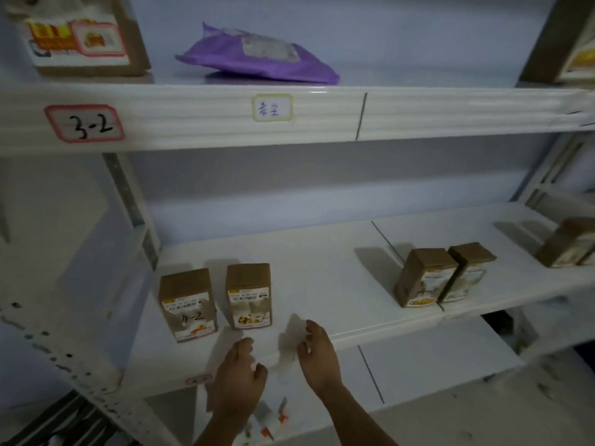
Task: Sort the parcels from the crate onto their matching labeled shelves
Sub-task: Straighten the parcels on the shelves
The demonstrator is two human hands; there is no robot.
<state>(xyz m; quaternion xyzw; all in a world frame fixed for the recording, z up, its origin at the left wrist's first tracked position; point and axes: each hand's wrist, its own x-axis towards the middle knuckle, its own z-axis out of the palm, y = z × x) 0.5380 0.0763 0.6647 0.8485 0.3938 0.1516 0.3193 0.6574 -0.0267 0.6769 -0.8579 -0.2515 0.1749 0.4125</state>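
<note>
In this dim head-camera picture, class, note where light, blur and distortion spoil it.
Head view: dim, bluish light throughout; shelf edge bows with wide-angle distortion; both hands, left and right, are dark and slightly blurred; boxes cast soft shadows backward.

Small brown cartons on lower shelf (322, 284): five – two (187, 304) (248, 296) at left, two (425, 276) (468, 272) mid-right, one (568, 243) at far right | upper shelf (450, 114): one purple mailer bag (257, 54), one large carton (80, 33) | shelf labels: two readable – "3-2" (84, 123), one handwritten tag (272, 107) | hands: two (240, 378) (318, 355)
</note>
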